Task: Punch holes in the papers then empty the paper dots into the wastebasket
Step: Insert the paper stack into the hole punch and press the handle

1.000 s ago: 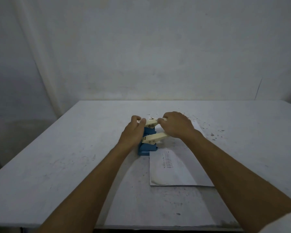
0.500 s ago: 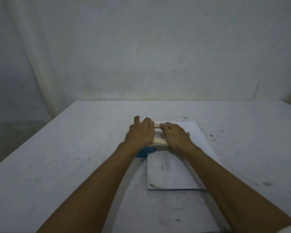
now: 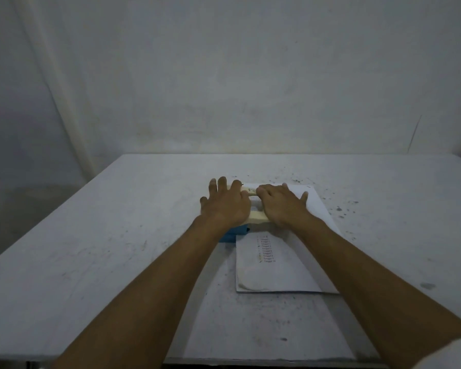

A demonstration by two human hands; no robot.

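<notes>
A hole punch [image 3: 254,219] with a blue base and cream levers sits mid-table, at the left edge of a white printed paper [image 3: 274,265]. My left hand [image 3: 225,206] lies flat on the punch's left side, fingers spread. My right hand [image 3: 280,207] presses palm-down on the cream levers and the paper's upper part. The levers look pushed down flat. Both hands hide most of the punch. No wastebasket is in view.
The white table [image 3: 117,249] is scuffed, with dark specks at the far right [image 3: 341,209]. Its front edge runs along the bottom of the view. A pale wall stands right behind its far edge.
The cream levers, raised a second ago, have been pushed down flat. Both hands went from gripping the levers to lying palm-down over the punch.
</notes>
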